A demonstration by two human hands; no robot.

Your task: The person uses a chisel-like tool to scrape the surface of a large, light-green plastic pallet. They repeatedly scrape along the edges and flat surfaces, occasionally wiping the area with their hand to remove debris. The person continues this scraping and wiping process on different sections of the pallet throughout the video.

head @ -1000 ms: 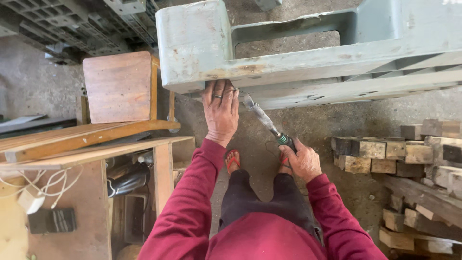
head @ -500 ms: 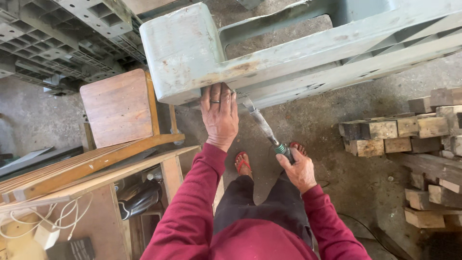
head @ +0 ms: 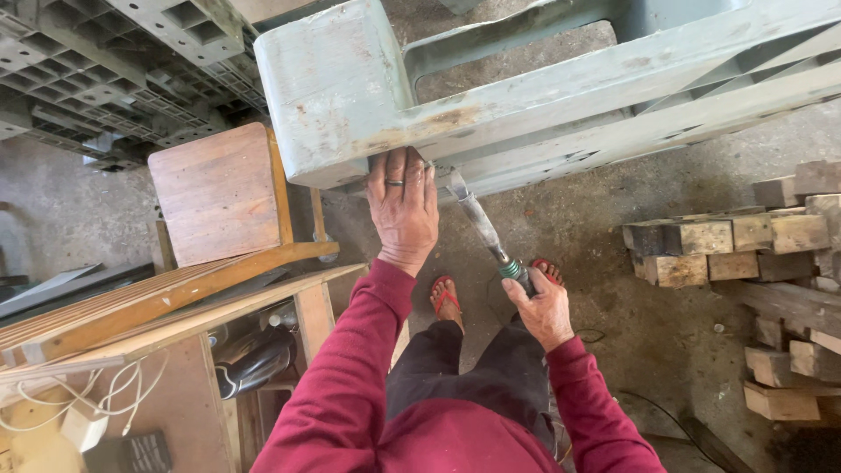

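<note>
My left hand (head: 404,207), with a ring on one finger, lies flat against the lower edge of a big grey-green machine frame (head: 350,96), fingers spread. My right hand (head: 543,308) is closed around the green-collared handle of a long metal tool (head: 480,226). The tool slants up and left, and its tip meets the frame's underside just right of my left fingers. Both arms wear dark red sleeves. My feet in red sandals (head: 446,298) stand on the concrete below.
A wooden stool (head: 219,193) stands left of the frame, with long wooden boards (head: 158,302) lying across below it. Stacked wood blocks (head: 727,245) sit at the right. Grey plastic pallets (head: 114,79) fill the upper left. White cables (head: 61,412) lie at lower left.
The view has tilted slightly, so the frame sits a little higher. Both hands keep their hold, with the tool still against the frame's underside.
</note>
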